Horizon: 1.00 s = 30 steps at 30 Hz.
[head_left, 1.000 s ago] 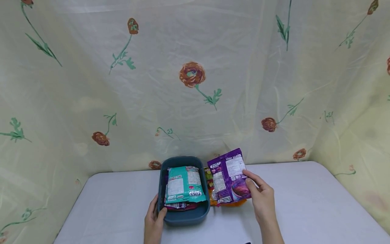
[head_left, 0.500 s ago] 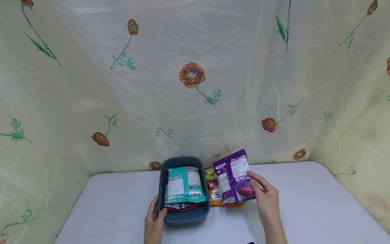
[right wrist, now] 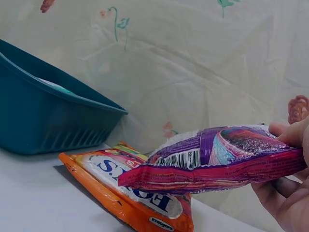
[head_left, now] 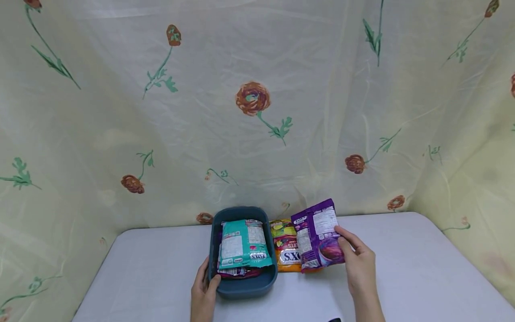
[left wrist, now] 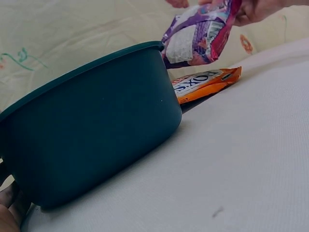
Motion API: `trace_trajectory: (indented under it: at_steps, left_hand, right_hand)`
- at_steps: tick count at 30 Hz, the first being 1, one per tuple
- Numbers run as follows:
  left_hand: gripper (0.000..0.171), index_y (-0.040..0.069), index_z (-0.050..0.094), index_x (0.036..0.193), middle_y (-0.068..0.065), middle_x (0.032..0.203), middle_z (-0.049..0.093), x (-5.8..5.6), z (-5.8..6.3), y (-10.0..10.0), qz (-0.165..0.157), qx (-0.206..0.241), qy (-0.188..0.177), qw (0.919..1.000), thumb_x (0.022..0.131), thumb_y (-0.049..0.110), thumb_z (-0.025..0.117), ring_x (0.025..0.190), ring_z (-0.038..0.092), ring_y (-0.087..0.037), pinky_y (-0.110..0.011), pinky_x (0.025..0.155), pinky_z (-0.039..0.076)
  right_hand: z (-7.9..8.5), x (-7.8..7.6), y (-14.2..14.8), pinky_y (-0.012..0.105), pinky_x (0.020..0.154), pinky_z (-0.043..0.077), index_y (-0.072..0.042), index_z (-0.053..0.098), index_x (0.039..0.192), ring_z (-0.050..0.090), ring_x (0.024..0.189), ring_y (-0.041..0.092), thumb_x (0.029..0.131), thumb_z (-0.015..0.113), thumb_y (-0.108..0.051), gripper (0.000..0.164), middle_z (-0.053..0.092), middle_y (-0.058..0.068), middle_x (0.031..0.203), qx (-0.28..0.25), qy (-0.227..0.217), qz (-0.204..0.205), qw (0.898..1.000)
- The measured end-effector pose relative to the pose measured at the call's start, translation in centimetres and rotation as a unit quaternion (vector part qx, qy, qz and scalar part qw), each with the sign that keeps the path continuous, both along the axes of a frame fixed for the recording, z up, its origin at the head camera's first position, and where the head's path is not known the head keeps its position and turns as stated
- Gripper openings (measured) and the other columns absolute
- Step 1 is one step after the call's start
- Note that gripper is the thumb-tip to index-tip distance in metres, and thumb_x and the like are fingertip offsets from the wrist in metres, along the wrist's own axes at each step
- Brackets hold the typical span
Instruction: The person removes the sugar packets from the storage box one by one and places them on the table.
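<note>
My right hand [head_left: 360, 261] pinches a purple candy bag [head_left: 319, 237] by its right edge, thumb on the near face. The bag hangs tilted over an orange Fox's candy bag [head_left: 286, 250] and hides its right part. In the right wrist view, the purple bag [right wrist: 207, 162] overlaps the orange bag [right wrist: 125, 188] lying on the table. My left hand [head_left: 204, 288] grips the left side of a dark teal plastic basket [head_left: 245, 288], thumb at the rim. Inside the basket a turquoise candy bag [head_left: 243, 243] lies over other bags, mostly hidden.
The white table [head_left: 149, 273] backs onto a hanging flowered cloth [head_left: 306, 112], which also rises at both sides. A small dark object [head_left: 335, 319] shows at the bottom edge of the head view.
My right hand has moved right with the purple bag, so more of the orange bag beneath shows. The left hand and the basket have stayed in place.
</note>
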State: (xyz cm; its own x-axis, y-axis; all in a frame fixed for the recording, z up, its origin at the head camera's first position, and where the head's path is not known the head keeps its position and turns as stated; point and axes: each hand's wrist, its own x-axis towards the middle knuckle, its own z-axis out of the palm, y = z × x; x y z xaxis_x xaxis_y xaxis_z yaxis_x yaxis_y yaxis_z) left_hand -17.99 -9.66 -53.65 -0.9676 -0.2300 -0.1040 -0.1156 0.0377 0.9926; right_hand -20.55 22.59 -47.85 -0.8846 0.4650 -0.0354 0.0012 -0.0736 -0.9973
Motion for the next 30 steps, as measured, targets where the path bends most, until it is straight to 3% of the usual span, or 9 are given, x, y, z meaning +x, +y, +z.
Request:
trace_trajectory:
  at_steps: [15, 30]
  left_hand:
    - [0.059, 0.006, 0.028, 0.147, -0.021, 0.152, 0.029, -0.1, -0.1, 0.1, -0.008, -0.001, 0.0, 1.0, 0.094, 0.017, 0.05, 0.141, 0.027, -0.037, -0.047, 0.114, 0.03]
    - [0.058, 0.006, 0.029, 0.147, -0.021, 0.152, 0.03, 0.0, -0.1, 0.0, -0.006, -0.001, 0.0, 1.0, 0.094, 0.016, 0.05, 0.141, 0.028, -0.036, -0.047, 0.113, 0.03]
  right_hand:
    - [-0.5, -0.2, 1.2, 0.003, 0.083, 0.044, -0.013, 0.06, 0.128, 0.045, 0.123, 0.007, 0.095, 0.054, -0.02, 0.034, 0.051, 0.003, 0.136, 0.014, -0.02, -0.026, 0.999]
    - [-0.7, -0.1, 1.3, 0.005, 0.075, 0.048, -0.01, 0.061, 0.126, 0.049, 0.114, 0.004, 0.095, 0.053, -0.018, 0.033, 0.051, 0.006, 0.139, 0.029, -0.02, -0.047, 0.998]
